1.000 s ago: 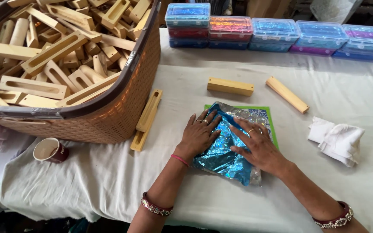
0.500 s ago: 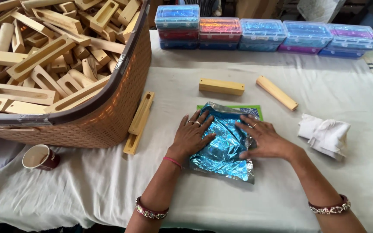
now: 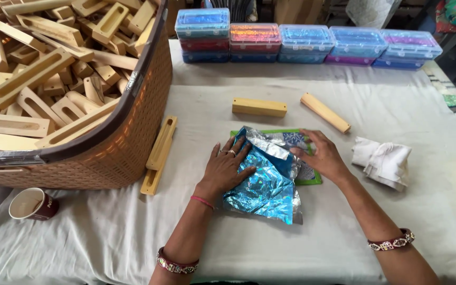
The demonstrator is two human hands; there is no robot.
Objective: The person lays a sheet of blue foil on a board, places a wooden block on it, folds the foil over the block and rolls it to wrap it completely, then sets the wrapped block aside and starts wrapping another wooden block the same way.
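A crumpled sheet of shiny blue foil [image 3: 268, 184] lies on the white cloth-covered table [image 3: 344, 237], partly over a green-edged card [image 3: 312, 178]. My left hand [image 3: 227, 168] presses flat on the foil's left side, fingers spread. At the foil's upper right edge my right hand [image 3: 320, 154] rests on it, where a silver flap [image 3: 270, 146] is folded over. Neither hand grips the foil.
A big wicker basket [image 3: 138, 132] full of slotted wooden pieces fills the left. One slotted piece [image 3: 159, 154] leans by it. Two wooden blocks [image 3: 259, 107] [image 3: 325, 112] lie beyond the foil. Coloured plastic boxes [image 3: 307, 43] line the far edge. White folded cloth [image 3: 383, 161] right, paper cup [image 3: 31, 204] left.
The view shifted slightly. A flap of foil has been folded over toward the left, showing its silver side, and my right hand slid to the foil's upper right edge.
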